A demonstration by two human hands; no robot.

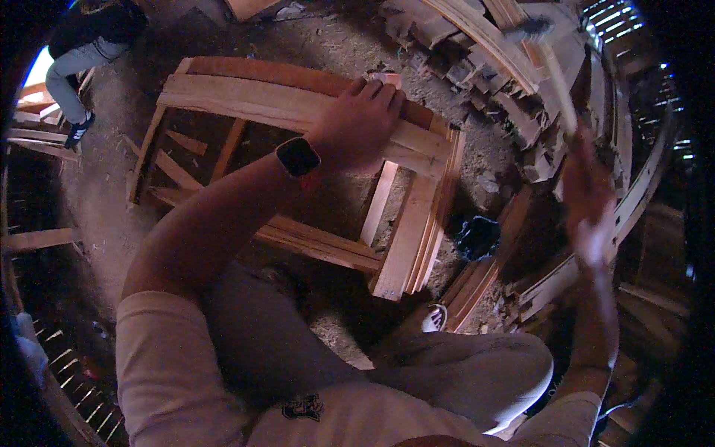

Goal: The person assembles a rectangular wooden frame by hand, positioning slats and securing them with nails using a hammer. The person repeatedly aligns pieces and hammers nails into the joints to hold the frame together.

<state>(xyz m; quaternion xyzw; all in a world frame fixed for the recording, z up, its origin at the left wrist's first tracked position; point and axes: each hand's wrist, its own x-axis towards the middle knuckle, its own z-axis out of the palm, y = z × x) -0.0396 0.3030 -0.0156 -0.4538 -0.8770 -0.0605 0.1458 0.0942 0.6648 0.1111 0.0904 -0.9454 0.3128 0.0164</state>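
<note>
My left hand (361, 123) rests on the top of a wooden frame (238, 97) built of pale planks, its fingers curled over the far edge of the upper boards. A small pinkish thing (387, 77) shows just beyond those fingertips; its kind is unclear. To the right, my right hand (588, 186) is raised and smeared by motion, closed round the handle of a hammer (560, 93). The hammer's dark head is blurred above the wood pile, apart from the frame. Several boards (417, 231) are layered at the frame's right end.
Stacked boards and split wood (514, 112) fill the far right. Loose planks (488, 253) lie beside my shoe (436, 316), near a dark crumpled bag-like thing (477, 237). Another person's leg (71, 78) is at the far left, by more planks (41, 138). Dirt floor (112, 216) surrounds the frame.
</note>
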